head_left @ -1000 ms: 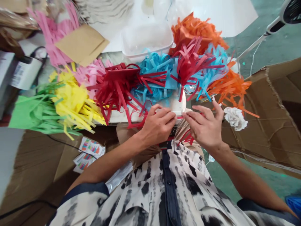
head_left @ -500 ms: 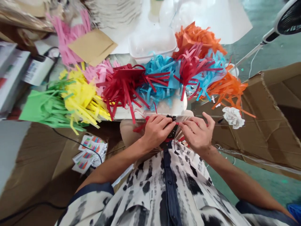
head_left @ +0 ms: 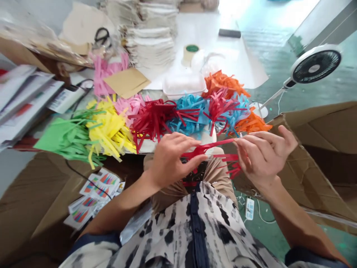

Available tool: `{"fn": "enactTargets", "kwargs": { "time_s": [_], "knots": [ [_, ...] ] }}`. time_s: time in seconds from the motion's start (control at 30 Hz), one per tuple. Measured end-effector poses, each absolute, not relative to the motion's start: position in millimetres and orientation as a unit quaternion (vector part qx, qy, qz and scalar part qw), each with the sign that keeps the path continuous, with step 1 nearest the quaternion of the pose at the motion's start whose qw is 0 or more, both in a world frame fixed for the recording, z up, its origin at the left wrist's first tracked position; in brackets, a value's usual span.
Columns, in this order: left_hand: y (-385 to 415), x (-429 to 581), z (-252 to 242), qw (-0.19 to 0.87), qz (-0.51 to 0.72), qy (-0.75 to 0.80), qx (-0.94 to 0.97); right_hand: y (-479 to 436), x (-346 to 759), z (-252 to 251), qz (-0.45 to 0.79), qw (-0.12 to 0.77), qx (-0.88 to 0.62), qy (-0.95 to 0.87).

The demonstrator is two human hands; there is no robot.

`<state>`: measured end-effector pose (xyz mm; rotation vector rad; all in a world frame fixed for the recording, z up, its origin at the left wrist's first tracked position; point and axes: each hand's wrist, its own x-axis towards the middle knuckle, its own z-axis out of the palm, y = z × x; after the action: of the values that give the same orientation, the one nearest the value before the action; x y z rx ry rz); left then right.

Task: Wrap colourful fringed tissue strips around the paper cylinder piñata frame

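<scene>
Red paper strips (head_left: 214,143) stretch between my two hands above my lap. My left hand (head_left: 170,160) is around their left end, with thumb and forefinger apart at the tips and a bunched red part between them. The inner fingers are hidden. My right hand (head_left: 259,158) pinches the other end of a strip in its fingertips, its little finger raised. Loose red ends hang beside the right palm. Beyond my hands, a dark red fringed paper bundle (head_left: 153,119) and a blue fringed bundle (head_left: 186,124) lie along the table's front edge.
Green (head_left: 63,139), yellow (head_left: 110,130), pink and orange (head_left: 225,85) fringed bundles line the table. Behind are a clear plastic box (head_left: 182,85), a brown paper piece (head_left: 126,82), scissors (head_left: 102,36) and stacked cloth. A fan (head_left: 316,67) and a cardboard box (head_left: 323,149) stand right.
My hands were close together at the table edge; now they are farther apart, with red paper drawn out between them. The view has tilted up, showing more of the table's far side.
</scene>
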<state>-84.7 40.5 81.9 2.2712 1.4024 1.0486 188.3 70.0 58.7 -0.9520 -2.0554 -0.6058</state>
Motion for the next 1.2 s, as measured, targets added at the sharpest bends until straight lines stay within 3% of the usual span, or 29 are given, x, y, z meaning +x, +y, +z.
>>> {"fn": "enactTargets", "kwargs": {
  "time_s": [0.1, 0.27, 0.47, 0.63, 0.83, 0.9, 1.1, 1.2],
  "knots": [
    [55, -86, 105, 0.349, 0.396, 0.463, 0.712, 71, 188, 69, -0.249, 0.386, -0.298, -0.837],
    [70, -71, 110, 0.685, 0.282, 0.356, 0.57, 64, 185, 77, -0.246, 0.399, -0.257, -0.845],
    [68, -67, 95, 0.803, 0.294, 0.342, 0.39, 67, 182, 76, -0.265, 0.423, -0.275, -0.822],
    [74, -64, 84, 0.809, 0.311, 0.349, 0.356, 77, 160, 75, -0.227, 0.446, -0.327, -0.802],
    [89, -59, 84, 0.683, 0.408, 0.387, 0.465, 93, 132, 73, 0.243, 0.517, -0.433, -0.697],
    [93, -59, 88, 0.652, 0.428, 0.389, 0.49, 100, 126, 71, 0.333, 0.531, -0.423, -0.654],
    [100, -66, 86, 0.499, 0.484, 0.424, 0.58, 109, 116, 68, 0.382, 0.559, -0.409, -0.612],
    [101, -68, 86, 0.528, 0.48, 0.4, 0.575, 110, 112, 68, 0.392, 0.557, -0.408, -0.608]
  ]
}}
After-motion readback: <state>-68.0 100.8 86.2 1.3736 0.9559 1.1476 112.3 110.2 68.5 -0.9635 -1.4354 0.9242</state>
